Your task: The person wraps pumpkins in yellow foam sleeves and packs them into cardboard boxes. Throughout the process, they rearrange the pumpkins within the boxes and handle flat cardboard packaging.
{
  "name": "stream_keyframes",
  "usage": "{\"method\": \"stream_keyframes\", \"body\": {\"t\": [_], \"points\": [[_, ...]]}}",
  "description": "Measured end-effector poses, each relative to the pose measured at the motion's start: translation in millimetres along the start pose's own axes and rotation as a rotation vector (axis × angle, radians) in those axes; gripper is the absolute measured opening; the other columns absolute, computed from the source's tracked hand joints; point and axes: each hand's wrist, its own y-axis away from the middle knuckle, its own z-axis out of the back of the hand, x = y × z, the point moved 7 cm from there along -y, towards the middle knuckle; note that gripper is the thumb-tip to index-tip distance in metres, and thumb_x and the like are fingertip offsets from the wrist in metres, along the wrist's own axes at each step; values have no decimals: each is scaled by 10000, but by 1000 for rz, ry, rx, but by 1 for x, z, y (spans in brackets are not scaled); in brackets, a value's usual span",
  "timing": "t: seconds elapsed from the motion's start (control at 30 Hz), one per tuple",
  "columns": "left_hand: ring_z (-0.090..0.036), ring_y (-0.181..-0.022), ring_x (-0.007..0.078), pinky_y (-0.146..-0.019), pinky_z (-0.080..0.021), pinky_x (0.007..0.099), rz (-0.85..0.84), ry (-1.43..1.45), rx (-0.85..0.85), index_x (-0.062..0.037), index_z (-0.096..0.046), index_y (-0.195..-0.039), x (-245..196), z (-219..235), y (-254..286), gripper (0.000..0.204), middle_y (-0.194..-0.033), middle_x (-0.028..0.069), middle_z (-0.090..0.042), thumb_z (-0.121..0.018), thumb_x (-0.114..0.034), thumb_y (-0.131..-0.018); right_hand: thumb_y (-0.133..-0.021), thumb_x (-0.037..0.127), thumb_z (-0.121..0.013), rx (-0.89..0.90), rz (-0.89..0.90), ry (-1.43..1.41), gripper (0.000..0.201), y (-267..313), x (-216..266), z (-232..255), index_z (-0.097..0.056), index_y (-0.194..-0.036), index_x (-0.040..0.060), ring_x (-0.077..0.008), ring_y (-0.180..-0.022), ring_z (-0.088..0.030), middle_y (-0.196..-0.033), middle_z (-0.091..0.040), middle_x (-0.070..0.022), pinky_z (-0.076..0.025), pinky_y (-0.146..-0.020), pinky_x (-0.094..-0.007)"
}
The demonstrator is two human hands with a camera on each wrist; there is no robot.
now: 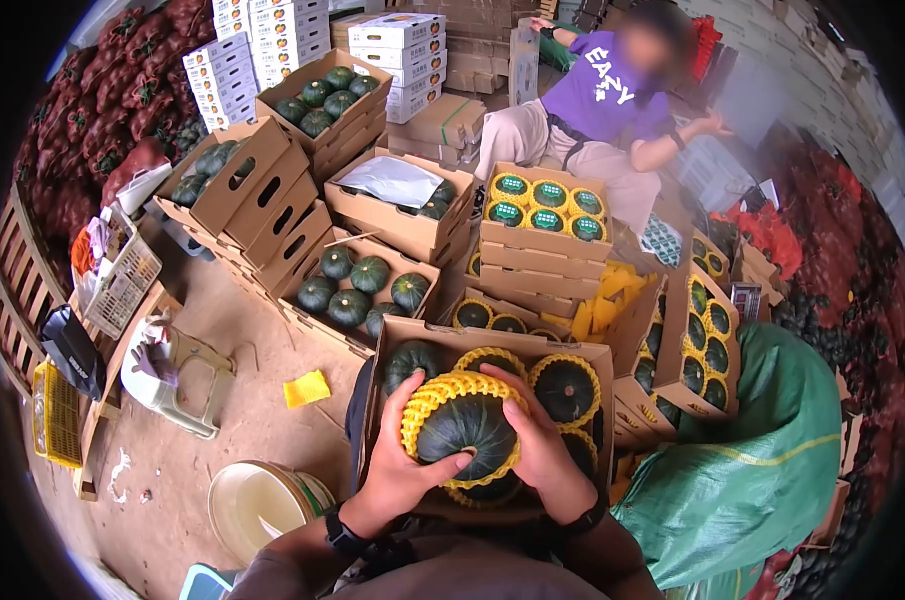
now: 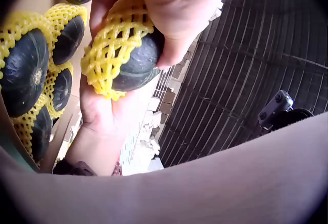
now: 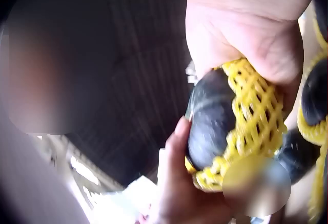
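Netting a squash over the box.
My left hand (image 1: 397,470) and right hand (image 1: 542,450) both grip the squash (image 1: 467,425), its yellow net (image 1: 452,390) half on; next I judge the net needs pulling down all round. The box (image 1: 597,352) below already holds netted squashes (image 1: 564,385).
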Motion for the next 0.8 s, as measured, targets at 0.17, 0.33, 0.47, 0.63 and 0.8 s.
{"method": "stream_keyframes", "body": {"t": [0.17,0.33,0.47,0.63,0.8], "points": [[-378,-1304,256,-1084,-311,403,164,713,92,-69,-157,-1469,8,-6,0,887,-1426,142,-349,-600,-522,-848,-937,239,-520,-60,59,-76,603,17,2,-19,-257,-1442,39,-178,-1318,-320,-1437,-322,-100,-228,-1099,-332],[-410,-1291,301,-1071,-337,460,378,807,74,-87,-304,-1425,21,-5,22,800,-1426,145,-384,-230,-685,-899,-793,457,-671,60,405,1370,903,24,22,-41,-219,-1436,11,-486,-1318,-260,-1451,-131,-332,-317,-1038,-484],[-515,-1177,257,-1000,-419,395,415,488,-27,-39,-358,-1378,25,4,27,682,-1302,150,-497,-247,-569,-962,-588,357,-858,342,565,1283,1024,29,18,-80,-302,-1419,135,-486,-1297,-290,-1438,-171,-315,-339,-1025,-504],[-649,-776,208,-684,-510,343,177,-530,14,-37,-522,-1177,-25,62,37,387,-904,96,-648,-561,-326,-923,-599,287,-843,385,376,810,955,16,0,-59,-308,-1360,73,-388,-1300,-296,-1350,-294,-252,-271,-1074,-451],[-610,-617,326,-577,-475,390,389,-1090,188,-19,-602,-782,13,97,63,169,-670,152,-609,-638,-184,-794,-625,346,-796,434,199,1439,826,-2,-55,-74,-407,-1337,191,-417,-1191,-387,-1307,-337,-256,-424,-927,-471]]}}
